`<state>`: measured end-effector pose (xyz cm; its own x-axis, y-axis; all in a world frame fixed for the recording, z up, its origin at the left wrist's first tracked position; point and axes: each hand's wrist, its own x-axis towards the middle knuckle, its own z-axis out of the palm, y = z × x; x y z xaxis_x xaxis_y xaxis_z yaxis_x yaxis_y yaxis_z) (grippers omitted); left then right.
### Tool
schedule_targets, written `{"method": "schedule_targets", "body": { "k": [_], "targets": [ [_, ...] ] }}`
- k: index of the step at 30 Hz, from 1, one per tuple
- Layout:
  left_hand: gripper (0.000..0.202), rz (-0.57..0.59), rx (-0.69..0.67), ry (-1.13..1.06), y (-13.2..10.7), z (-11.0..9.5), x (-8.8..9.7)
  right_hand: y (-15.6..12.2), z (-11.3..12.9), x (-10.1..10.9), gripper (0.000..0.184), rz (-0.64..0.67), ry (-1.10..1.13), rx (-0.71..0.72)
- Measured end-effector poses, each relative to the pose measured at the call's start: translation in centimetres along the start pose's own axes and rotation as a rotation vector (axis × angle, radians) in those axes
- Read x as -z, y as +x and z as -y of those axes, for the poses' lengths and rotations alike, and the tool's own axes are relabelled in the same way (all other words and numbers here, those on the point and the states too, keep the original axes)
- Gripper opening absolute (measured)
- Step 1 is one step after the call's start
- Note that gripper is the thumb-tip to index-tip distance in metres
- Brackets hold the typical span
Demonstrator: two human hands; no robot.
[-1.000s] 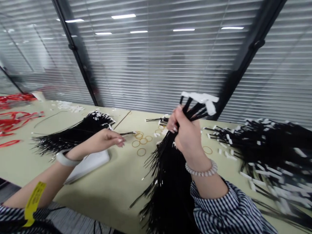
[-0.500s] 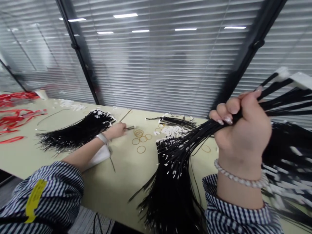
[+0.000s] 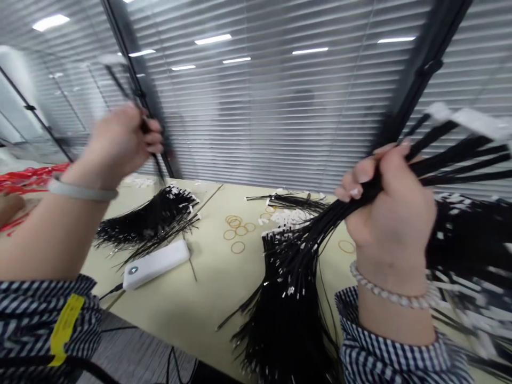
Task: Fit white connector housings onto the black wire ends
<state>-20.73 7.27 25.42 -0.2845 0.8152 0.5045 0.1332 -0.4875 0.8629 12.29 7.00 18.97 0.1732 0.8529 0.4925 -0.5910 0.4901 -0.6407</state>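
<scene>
My right hand [image 3: 390, 210] is closed round a thick bundle of black cords [image 3: 298, 266] with white tips. The bundle hangs down from my fist over the table's near edge and fans out to the upper right. My left hand [image 3: 120, 141] is raised high at the left and blurred. Its fingers pinch a single black cord [image 3: 158, 168] that runs down toward a fanned pile of black cords [image 3: 150, 218] on the table.
A white oblong device [image 3: 156, 264] with a cable lies near the front edge of the pale green table [image 3: 200, 298]. Several yellow rubber bands [image 3: 236, 232] and loose white tips [image 3: 286, 216] lie mid-table. A large heap of black cords [image 3: 472, 240] fills the right. Red straps [image 3: 28, 178] and another person's hand [image 3: 10, 205] are far left.
My left hand rose from the table near the rubber bands, lifting one black cord. My right hand swung the bundle from the centre up to the right and holds there.
</scene>
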Motion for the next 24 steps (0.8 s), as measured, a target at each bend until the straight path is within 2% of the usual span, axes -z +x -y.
{"method": "schedule_targets", "body": {
  "k": [4,6,8,10,14,17,21,24],
  "targets": [
    [0.017,0.236,0.097,-0.016,-6.4,2.0,-7.4,-1.6,-2.2,-1.6,0.021,0.085,-0.083,-0.114],
    [0.016,0.346,0.115,-0.089,-8.9,2.9,-10.3,-2.4,-3.3,-2.1,0.025,0.169,-0.105,-0.152],
    [0.019,0.430,0.110,-0.124,-10.3,3.3,-12.4,-3.0,-4.1,-2.3,0.024,0.250,-0.093,-0.165],
    [0.020,0.476,0.061,-0.100,-10.8,3.2,-13.7,-3.3,-4.4,-2.3,0.022,0.294,-0.090,-0.174],
    [0.012,0.410,-0.073,0.046,-10.8,2.6,-14.5,-3.3,-4.2,-1.9,0.016,0.299,-0.160,-0.137],
    [0.011,0.422,-0.011,0.048,-11.1,2.3,-14.2,-3.3,-4.2,-2.0,0.011,0.256,-0.199,-0.040],
    [0.021,0.453,0.030,0.011,-11.6,2.1,-12.5,-3.4,-3.2,-2.0,0.002,0.128,-0.205,0.173],
    [0.013,0.374,0.000,-0.013,-11.6,2.3,-10.1,-3.9,-0.1,-1.5,0.006,0.121,-0.174,0.200]
  ]
}}
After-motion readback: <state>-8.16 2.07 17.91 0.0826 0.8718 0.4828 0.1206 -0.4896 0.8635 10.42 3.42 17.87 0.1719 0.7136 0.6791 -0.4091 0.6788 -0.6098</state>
